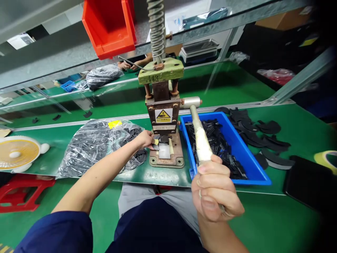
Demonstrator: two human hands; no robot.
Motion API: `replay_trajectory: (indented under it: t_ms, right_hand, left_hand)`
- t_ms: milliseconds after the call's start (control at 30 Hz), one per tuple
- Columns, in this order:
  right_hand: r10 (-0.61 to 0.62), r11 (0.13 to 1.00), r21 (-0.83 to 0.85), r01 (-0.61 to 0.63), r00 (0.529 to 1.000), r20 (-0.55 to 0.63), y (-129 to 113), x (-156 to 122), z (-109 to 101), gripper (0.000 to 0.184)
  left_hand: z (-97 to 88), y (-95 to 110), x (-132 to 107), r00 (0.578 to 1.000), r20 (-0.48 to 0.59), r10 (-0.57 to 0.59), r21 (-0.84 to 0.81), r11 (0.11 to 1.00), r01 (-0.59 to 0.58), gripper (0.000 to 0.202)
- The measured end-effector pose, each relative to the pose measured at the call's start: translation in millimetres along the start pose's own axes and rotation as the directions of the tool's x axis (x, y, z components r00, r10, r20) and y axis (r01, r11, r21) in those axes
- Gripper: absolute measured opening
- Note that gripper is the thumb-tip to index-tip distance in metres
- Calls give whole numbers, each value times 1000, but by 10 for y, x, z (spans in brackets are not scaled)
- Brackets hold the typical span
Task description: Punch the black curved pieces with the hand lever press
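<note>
A hand press (163,116) with a big spring and a yellow warning label stands on the green bench. My right hand (214,189) is wrapped around the end of its long taped lever (200,138). My left hand (146,138) reaches in from the left and pinches a small dark flat part (156,144) at the press bed, just under the ram. A clear plastic bag of black parts (93,146) lies under my left forearm.
A blue bin (251,163) of small black pieces sits right of the press. Curved black pieces (256,133) lie loose further right. A white fan (18,153) is at the left, a red bin (110,26) on the shelf above. Another person's hands (131,65) work at the far bench.
</note>
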State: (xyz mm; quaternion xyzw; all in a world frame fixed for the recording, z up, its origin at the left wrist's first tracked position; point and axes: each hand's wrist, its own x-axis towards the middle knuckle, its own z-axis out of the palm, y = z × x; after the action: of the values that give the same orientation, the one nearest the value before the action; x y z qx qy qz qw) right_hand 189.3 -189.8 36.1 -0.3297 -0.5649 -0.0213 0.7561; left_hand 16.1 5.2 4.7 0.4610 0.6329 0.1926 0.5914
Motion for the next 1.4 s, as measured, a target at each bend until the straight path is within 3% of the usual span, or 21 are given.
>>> replay_trajectory:
  t_ms: [100,333,467,567,633,700,800,867,1067,1200,1333,1400]
  right_hand:
    - [-77,996,38,79,995,-62,22,37,35,19]
    - [-86,996,19,87,996,-22,38,74,-8,20]
    - [-135,990,14,137,987,-88,40,102,24,20]
    - [-171,985,7,174,974,-147,69,107,84,23]
    - [-174,984,-3,176,968,-183,95,104,117,27]
    - [-186,982,-7,189,958,-217,119,104,137,32]
    - [-209,977,-8,214,947,-243,147,118,144,37]
    - [-227,973,-10,232,943,-242,159,130,139,38]
    - [-237,971,-27,237,941,-240,166,132,127,37]
    - [-219,976,-58,211,950,-223,147,119,127,31]
    - [-213,977,-60,204,954,-211,140,113,125,27]
    - [-227,974,-57,220,949,-217,147,113,126,26]
  left_hand:
    - [0,-15,-39,995,3,103,66,993,-103,27]
    - [-35,-93,-48,990,101,96,-98,991,-86,29]
    - [-201,-124,6,989,-41,143,-71,987,-145,20]
    - [-466,-210,-13,952,-152,265,83,964,-255,14]
    - [-647,-315,-81,923,-104,370,301,897,-325,14]
    - [-782,-437,-178,904,16,428,540,757,-368,16]
    - [-872,-581,-307,888,179,424,770,501,-394,25]
    - [-879,-624,-343,886,225,405,828,400,-393,27]
    - [-862,-586,-271,884,333,327,846,311,-434,31]
    - [-881,-535,-261,886,258,385,886,271,-376,42]
    - [-949,-499,-258,921,200,335,942,192,-274,33]
    - [-998,-503,-224,921,204,333,933,218,-286,31]
